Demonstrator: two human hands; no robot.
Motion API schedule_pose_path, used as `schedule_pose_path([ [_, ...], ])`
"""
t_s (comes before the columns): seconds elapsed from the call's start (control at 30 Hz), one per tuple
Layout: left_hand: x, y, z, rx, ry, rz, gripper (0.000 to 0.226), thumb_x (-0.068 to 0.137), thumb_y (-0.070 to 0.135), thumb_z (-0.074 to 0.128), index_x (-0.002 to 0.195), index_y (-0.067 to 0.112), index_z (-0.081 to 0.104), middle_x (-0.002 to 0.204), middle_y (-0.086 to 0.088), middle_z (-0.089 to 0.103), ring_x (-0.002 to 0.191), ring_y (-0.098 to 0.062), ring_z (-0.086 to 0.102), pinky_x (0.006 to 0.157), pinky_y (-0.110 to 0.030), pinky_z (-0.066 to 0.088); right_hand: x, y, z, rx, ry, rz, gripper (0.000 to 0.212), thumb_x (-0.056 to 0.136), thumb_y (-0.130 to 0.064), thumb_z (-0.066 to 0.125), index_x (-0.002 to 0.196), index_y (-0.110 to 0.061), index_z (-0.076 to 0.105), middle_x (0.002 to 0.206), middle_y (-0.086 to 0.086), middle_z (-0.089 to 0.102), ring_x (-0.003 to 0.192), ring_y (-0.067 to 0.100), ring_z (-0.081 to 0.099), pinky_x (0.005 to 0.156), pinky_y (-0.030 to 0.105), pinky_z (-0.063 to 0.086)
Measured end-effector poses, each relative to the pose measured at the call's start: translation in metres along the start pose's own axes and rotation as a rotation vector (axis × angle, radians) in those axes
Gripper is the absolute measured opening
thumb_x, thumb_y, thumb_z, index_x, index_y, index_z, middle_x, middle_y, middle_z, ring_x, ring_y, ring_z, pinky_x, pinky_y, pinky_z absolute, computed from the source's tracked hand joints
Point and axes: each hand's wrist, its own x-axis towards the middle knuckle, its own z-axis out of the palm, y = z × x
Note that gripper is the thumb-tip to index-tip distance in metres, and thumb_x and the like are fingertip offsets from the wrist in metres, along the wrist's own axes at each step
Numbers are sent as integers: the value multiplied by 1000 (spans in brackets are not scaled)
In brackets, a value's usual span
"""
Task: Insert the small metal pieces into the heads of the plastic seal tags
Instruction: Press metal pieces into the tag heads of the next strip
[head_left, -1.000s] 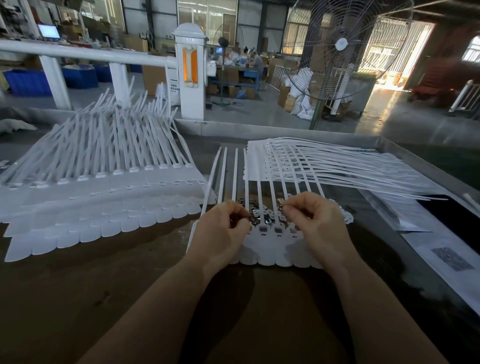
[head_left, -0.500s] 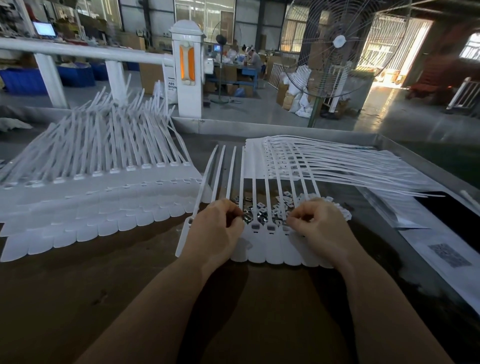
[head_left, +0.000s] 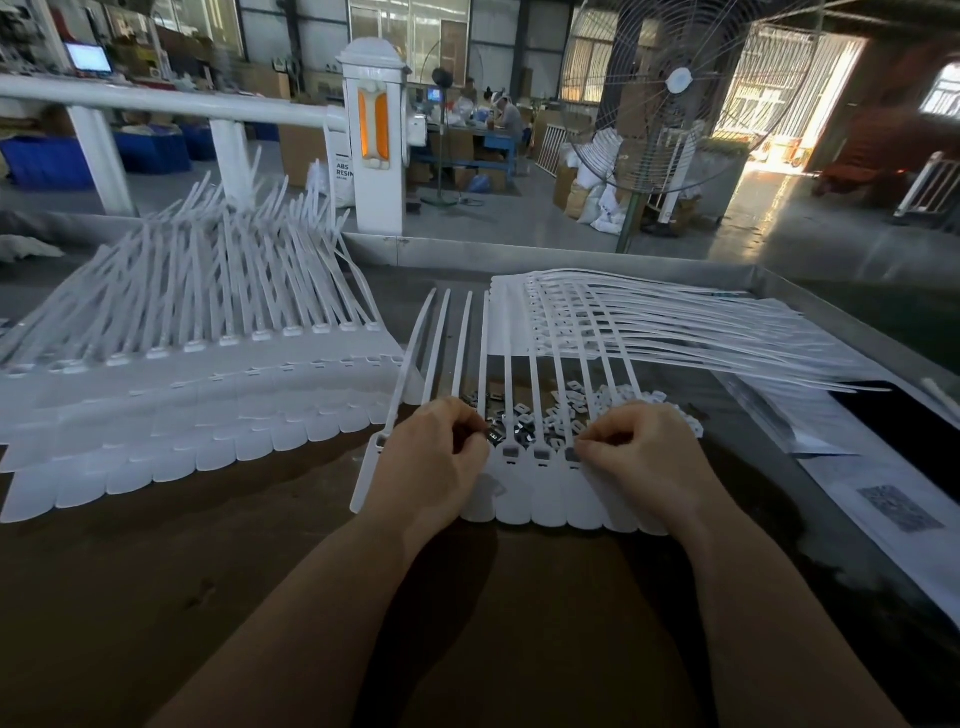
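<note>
Left hand (head_left: 431, 462) is shown with fingers curled, pinching a small metal piece (head_left: 493, 434) beside the tag heads (head_left: 540, 456); right hand (head_left: 644, 457) presses the row. Straps run away from both hands; metal pieces (head_left: 514, 423) lie between them.

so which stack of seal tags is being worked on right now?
The near row of seal tags under both hands, left hand and right hand, beside the loose metal pieces. The left batch and far-right batch lie untouched.
</note>
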Motion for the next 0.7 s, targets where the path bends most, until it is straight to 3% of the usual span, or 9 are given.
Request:
schedule_pose_path([
  [0.2, 0, 1, -1, -7, -9, 8, 9, 91, 18, 54, 90, 28, 54, 80, 19, 51, 73, 6, 49, 64, 6, 35, 2, -2, 1, 159, 149, -15, 10, 85, -9, 65, 90, -12, 73, 78, -9, 65, 69, 2, 61, 58, 8, 47],
  [0.3, 0, 2, -2, -13, -13, 17, 8, 90, 20, 54, 91, 28, 54, 80, 19, 51, 74, 4, 50, 65, 5, 35, 1, -5, 5, 167, 140, -95, 10, 84, -11, 65, 89, -16, 72, 84, -3, 66, 74, 6, 60, 69, 16, 49],
  [0.43, 0, 1, -2, -13, -16, 25, 8, 90, 20, 55, 91, 28, 54, 81, 19, 52, 73, 3, 51, 65, 5, 34, 0, -7, 11, 37, 118, -161, 14, 84, -7, 63, 88, -17, 72, 92, -2, 64, 82, 8, 57, 79, 23, 49],
  [0.57, 0, 0, 0, -15, -18, 25, 9, 90, 21, 55, 91, 29, 54, 80, 22, 50, 73, 4, 50, 66, 6, 34, 1, -2, 12, -80, 143, -94, 33, 78, 10, 51, 74, -18, 68, 100, -2, 59, 81, 11, 51, 70, 26, 43],
  [0.7, 0, 1, 1, -17, -8, 24, 9, 89, 20, 56, 89, 29, 55, 80, 21, 52, 72, 2, 51, 65, 5, 34, 1, -1, 12, -128, 155, -77, 34, 77, 10, 51, 67, -17, 71, 92, -5, 54, 88, 13, 52, 77, 31, 46],
])
